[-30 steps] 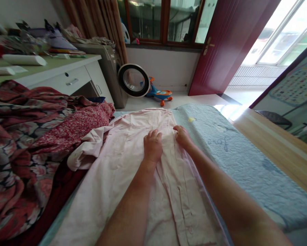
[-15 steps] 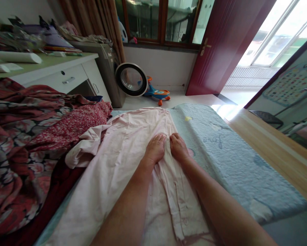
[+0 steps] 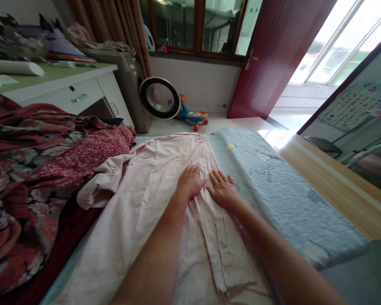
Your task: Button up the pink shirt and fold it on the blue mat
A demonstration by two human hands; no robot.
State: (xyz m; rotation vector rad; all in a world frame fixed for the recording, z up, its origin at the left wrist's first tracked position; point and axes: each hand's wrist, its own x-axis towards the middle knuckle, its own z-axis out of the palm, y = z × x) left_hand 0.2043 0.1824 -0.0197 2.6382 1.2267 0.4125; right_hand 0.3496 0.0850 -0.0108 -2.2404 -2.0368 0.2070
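Observation:
A pale pink long-sleeved shirt (image 3: pixel 136 207) lies spread out on a light blue quilted mat (image 3: pixel 282 199). One of its sleeves (image 3: pixel 217 237) is folded down lengthwise over the body, with the buttoned cuff towards me. On the sleeve's upper part my left hand (image 3: pixel 190 182) lies palm down, thumb out to the right. Beside it, my right hand (image 3: pixel 222 188) rests flat with its fingers spread, touching the sleeve near the shirt's right edge. The other sleeve (image 3: pixel 106 178) sticks out crumpled on the left.
A heap of red floral cloth (image 3: pixel 18 186) borders the shirt on the left. Behind stand a white desk (image 3: pixel 63 91) and a washing machine with its round door (image 3: pixel 160 97) open. A blue and orange ride-on toy (image 3: pixel 192 114) is on the floor near a dark red door (image 3: pixel 269 55).
Both hands have loosened from the sleeve and flattened. My right hand's fingers have spread out. The view has shifted slightly, and the shirt lies much as before.

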